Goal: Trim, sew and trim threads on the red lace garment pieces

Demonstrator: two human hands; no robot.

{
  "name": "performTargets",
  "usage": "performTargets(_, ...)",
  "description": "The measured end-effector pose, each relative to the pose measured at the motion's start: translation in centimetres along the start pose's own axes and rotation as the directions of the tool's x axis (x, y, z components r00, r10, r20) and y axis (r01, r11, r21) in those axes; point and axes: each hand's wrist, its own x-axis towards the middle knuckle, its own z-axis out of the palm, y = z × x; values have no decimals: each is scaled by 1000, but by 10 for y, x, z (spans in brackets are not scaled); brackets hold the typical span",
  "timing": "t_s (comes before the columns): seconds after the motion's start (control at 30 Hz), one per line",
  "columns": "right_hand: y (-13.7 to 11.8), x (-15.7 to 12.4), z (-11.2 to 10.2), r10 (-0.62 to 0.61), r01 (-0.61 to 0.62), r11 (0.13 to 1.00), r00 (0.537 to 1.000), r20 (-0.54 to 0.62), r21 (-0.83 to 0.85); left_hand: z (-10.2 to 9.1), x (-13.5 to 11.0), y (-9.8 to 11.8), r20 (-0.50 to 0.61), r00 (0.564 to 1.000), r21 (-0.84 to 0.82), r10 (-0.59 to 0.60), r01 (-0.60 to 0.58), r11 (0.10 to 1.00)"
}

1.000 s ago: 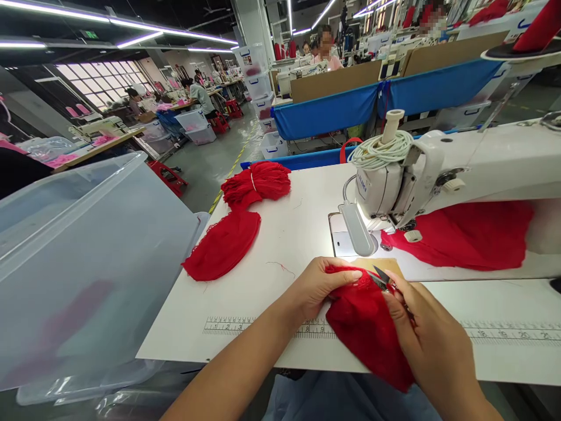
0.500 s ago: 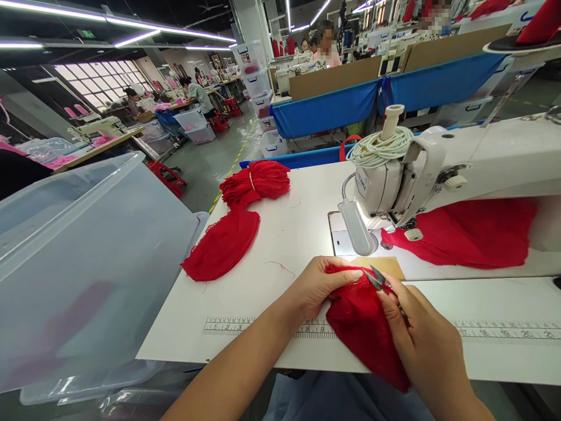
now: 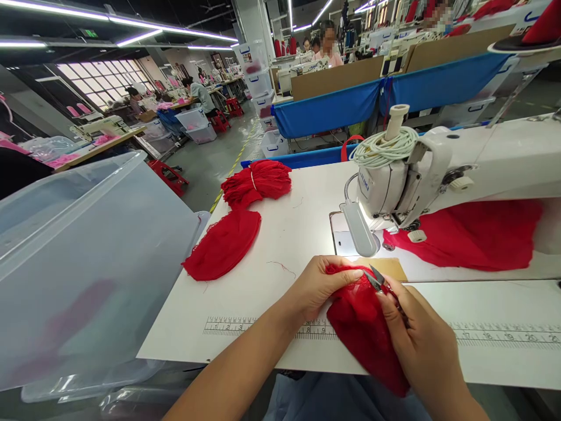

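A red lace piece point(image 3: 360, 327) hangs over the front edge of the white sewing table point(image 3: 280, 245). My left hand point(image 3: 322, 283) pinches its upper edge, fingers closed on the fabric. My right hand point(image 3: 421, 342) rests on the piece's right side and holds small thread snips point(image 3: 376, 277), their blades pointing at the fabric's top edge close to my left fingertips. A white sewing machine point(image 3: 421, 175) stands just behind my hands.
A flat stack of red lace pieces point(image 3: 224, 244) and a tied red bundle point(image 3: 256, 182) lie at the table's left. More red fabric point(image 3: 473, 234) sits under the machine arm. A clear plastic bin point(image 3: 83, 263) stands at my left. Other people work at distant tables.
My right hand with the snips has shifted slightly left, nearer my left fingertips. The left hand keeps its pinch on the fabric.
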Motion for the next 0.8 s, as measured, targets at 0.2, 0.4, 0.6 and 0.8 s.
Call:
performTargets(0.2, 4, -2, 1, -47, 46, 997, 998, -28, -62, 2, 0, 2, -5, 1000, -8, -10, 10, 1000)
performTargets(0.4, 5, -2, 2, -26, 25, 998, 1000, -15, -59, 2, 0, 2, -7, 1000, 19, 3, -3, 1000)
performTargets(0.6, 1, -2, 4, 33, -31, 996, 999, -21, 83, 2, 1, -1, 18, 1000, 29, 14, -15, 999)
performTargets(0.8, -1, -2, 4, 60, -59, 997, 998, -7, 58, 5, 0, 1, 6, 986, 287, 168, -163, 944)
